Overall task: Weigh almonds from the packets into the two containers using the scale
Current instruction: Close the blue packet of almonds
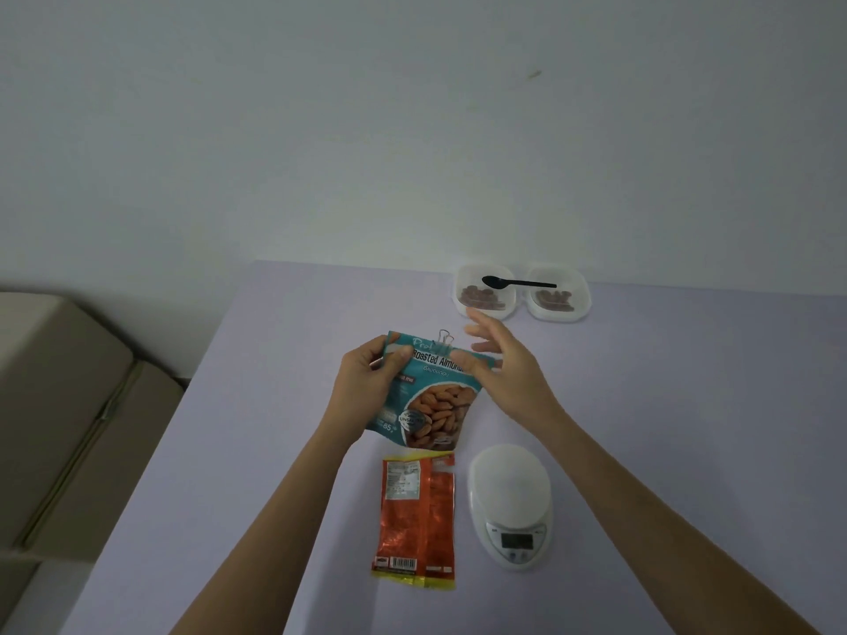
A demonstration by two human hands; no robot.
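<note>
**Holding the teal packet (431,405) above the table (275,405)**

Pale lilac, the table filled the lower part of the head view and met a plain wall at its far edge. Cardboard boxes (59,405) stood beside it on the left.

Both bare forearms reached in from the bottom of the view. The left hand (366,378) gripped the teal packet by its upper left corner, thumb on the printed front and fingers curled behind, and held it upright off the table. The right hand (504,359) was at the packet's upper right edge. It was blurred, with its fingers spread and mostly straight and its thumb against the front, and it had closed on nothing.

An orange packet (417,515) lay flat just below the teal one, back side up. The white scale (511,501) sat right beside it, its platform bare and its display too small to read.

Two clear containers stood side by side at the far edge, the left container (486,293) and the right container (557,297). Each held some almonds (479,296). A black spoon (518,282) lay across both rims, bowl over the left one.

A small binder clip (444,343) was clamped on the teal packet's top edge.
</note>
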